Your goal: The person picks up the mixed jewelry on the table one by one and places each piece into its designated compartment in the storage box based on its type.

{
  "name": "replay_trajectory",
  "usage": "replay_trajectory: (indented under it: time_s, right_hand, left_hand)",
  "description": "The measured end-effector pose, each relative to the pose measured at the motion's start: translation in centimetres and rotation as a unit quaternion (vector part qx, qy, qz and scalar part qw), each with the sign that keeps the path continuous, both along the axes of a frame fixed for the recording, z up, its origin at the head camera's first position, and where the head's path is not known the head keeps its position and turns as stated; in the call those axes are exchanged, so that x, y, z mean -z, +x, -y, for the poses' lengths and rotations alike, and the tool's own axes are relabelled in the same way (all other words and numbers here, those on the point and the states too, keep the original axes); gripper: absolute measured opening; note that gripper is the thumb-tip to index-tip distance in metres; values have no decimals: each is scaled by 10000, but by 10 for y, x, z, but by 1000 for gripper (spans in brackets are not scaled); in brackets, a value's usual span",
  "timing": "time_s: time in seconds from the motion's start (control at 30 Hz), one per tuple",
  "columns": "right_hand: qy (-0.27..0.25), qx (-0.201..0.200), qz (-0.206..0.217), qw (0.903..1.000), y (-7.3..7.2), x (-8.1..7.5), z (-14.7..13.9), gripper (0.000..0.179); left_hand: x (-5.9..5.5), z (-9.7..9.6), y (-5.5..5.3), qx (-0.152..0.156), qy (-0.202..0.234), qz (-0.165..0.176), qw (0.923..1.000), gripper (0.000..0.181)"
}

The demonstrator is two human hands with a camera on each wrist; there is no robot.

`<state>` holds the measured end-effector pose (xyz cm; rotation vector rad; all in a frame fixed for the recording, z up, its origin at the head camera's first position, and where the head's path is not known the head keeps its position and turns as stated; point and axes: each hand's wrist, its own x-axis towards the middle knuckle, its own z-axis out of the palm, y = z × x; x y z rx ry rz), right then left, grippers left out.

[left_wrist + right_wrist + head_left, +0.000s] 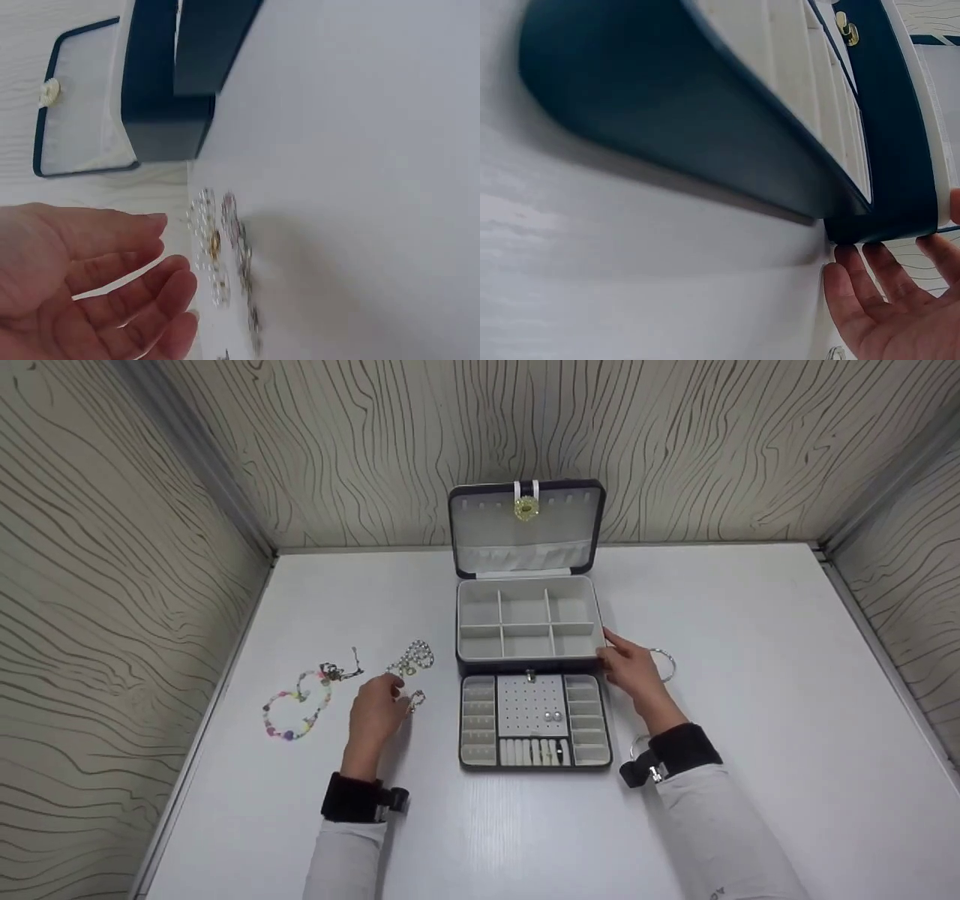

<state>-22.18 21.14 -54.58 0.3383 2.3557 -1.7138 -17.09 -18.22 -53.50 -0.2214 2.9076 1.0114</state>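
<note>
A dark blue jewelry box [529, 664] stands with its lid [525, 536] raised. Its sectioned tray [480, 765] extends in front. The right hand [634, 679] touches the box's right side, fingertips against the dark wall and one digit at the pale rim; in the right wrist view that hand [900, 307] has extended fingers. To the left, the left hand [375, 716] hovers by a beaded necklace [420, 652] and a small bracelet [417, 701]. The left wrist view shows this hand [112, 277] with loosely bent fingers and nothing between them, beside clear-beaded jewelry [206, 225].
A colorful beaded necklace [289, 733] and a dark chain [341, 671] lie at the left. A silver bangle [673, 660] is behind the right hand; another ring-shaped piece [637, 744] shows by the right wrist. The tray bears pearl earrings [553, 716] and a ring. Patterned walls border the white table.
</note>
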Motion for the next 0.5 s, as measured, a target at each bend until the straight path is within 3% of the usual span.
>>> replay_trajectory:
  time_s: [0.3,0.5]
  right_hand:
    - [-569,262,-41,9980,2,5,0,53]
    - [-610,303,-70,9977,1,7,1,53]
  left_hand:
    - [2,13,-27,16,-531,91,9985,23]
    - [8,10,-35,123,-713,124,9973,23]
